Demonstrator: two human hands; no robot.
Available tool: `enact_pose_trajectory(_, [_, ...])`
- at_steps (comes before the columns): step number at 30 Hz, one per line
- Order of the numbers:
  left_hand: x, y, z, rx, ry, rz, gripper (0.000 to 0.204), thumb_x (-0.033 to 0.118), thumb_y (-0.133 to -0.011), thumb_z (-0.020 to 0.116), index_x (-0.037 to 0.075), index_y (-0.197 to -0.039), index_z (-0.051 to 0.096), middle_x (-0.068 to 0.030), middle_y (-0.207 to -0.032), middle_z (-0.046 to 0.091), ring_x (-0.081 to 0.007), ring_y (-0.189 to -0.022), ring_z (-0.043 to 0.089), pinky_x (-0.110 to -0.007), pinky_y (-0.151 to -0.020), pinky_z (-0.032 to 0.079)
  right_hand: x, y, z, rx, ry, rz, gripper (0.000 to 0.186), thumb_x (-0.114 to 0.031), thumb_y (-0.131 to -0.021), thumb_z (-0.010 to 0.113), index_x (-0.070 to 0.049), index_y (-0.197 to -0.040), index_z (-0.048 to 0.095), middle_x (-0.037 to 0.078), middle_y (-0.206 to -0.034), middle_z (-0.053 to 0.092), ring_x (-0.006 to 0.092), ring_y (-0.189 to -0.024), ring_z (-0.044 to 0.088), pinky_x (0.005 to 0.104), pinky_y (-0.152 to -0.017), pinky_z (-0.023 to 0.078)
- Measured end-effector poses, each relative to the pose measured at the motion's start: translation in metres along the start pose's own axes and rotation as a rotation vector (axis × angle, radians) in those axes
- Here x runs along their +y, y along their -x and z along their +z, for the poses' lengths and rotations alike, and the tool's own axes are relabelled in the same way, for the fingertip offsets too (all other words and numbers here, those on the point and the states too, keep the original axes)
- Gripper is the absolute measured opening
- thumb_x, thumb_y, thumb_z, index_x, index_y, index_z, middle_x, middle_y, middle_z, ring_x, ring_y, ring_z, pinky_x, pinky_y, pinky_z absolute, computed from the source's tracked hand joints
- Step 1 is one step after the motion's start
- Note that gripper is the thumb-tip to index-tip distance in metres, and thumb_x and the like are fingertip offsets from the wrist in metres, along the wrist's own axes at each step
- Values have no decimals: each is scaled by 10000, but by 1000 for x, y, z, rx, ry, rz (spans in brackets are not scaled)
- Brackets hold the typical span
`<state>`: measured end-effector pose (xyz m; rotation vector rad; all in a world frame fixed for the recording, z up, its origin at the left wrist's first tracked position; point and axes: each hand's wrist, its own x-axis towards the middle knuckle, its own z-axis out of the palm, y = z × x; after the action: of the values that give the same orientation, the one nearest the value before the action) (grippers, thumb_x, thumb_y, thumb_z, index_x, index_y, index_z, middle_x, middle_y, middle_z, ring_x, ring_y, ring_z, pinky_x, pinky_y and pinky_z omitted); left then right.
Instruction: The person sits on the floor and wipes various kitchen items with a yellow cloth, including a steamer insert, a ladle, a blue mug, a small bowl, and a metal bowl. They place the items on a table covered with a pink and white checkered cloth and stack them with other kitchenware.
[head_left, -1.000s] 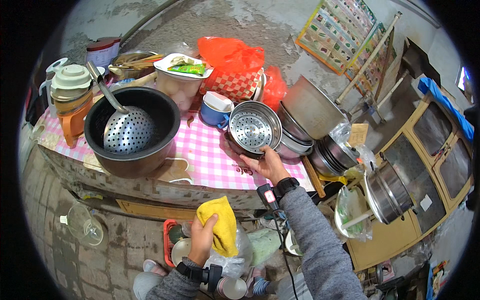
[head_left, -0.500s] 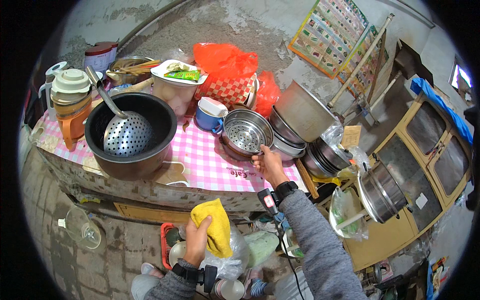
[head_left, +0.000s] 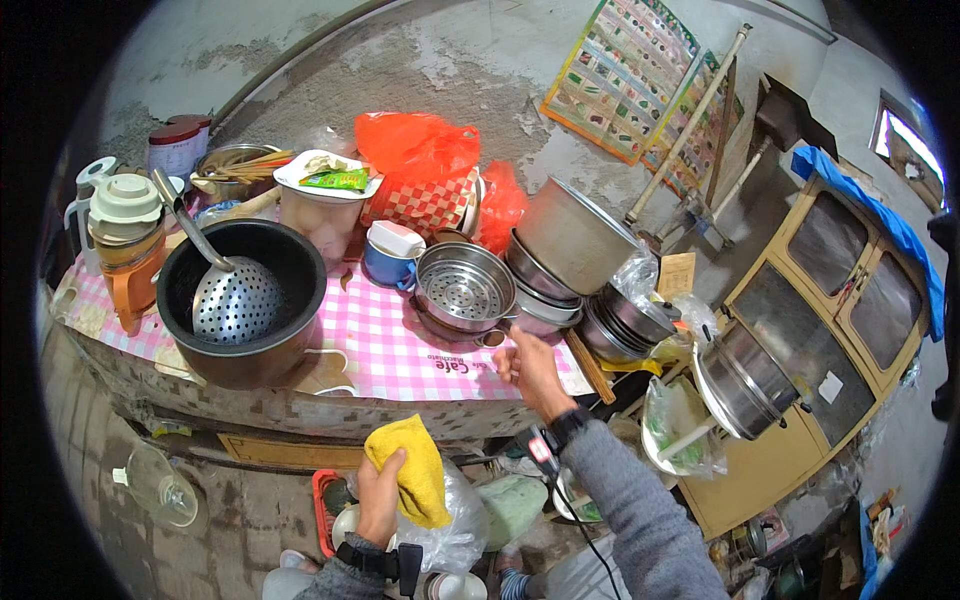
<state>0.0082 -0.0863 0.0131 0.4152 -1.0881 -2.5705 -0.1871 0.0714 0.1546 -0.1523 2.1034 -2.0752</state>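
The steel steamer pot [head_left: 466, 293] sits on the checked table [head_left: 385, 345], beside the stacked pots [head_left: 560, 262]. A second ago the right hand [head_left: 530, 365] held its rim; now that hand has drawn back, its grip loose and apart. The left hand [head_left: 380, 497] stays clamped on a yellow cloth [head_left: 412, 480]. The things below the table are too jumbled to make out.

On the tabletop [head_left: 400, 350]: pot [head_left: 240, 300] at left with skimmer [head_left: 235, 300] inside, jug [head_left: 125, 240] further left. Steamer pan [head_left: 465, 295] at centre, cup [head_left: 392, 255] just left of it, stacked pots [head_left: 570, 270] to the right, bags [head_left: 425, 170] behind. Before the tabletop edge, right hand [head_left: 530, 365] near the steamer pan; lower down, left hand [head_left: 380, 495] on a cloth [head_left: 415, 470]. Cabinet [head_left: 830, 330] far right.
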Motion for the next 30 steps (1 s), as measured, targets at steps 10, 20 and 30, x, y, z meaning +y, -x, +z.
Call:
enact_pose_trajectory(10, [3,7,8,-157,-1,-18,291,97,-914,576,2,-1183,514,-68,-1120,604,-160,-1003,580,-302,-889,451,77,146,-49,-298,171,252,342,-299,-988,497,19,-1060,598,22,-753,634,57,-576,563,212,-521,459])
enact_pose_trajectory(20, [39,27,39,-317,-94,105,470,90,-881,581,16,-1307,396,-107,-1219,544,-211,-1097,557,-346,-952,448,122,141,-70,-378,23,196,321,-304,-974,522,-2,-1005,626,25,-738,637,61,-578,572,208,-513,465])
enact_pose_trajectory(30, [101,-61,102,-175,-460,428,337,111,-920,549,17,-1231,463,-61,-1123,571,-167,-1005,573,-304,-858,473,121,136,-96,-534,-61,164,270,-262,-963,533,-8,-929,619,24,-735,618,71,-561,558,219,-477,440])
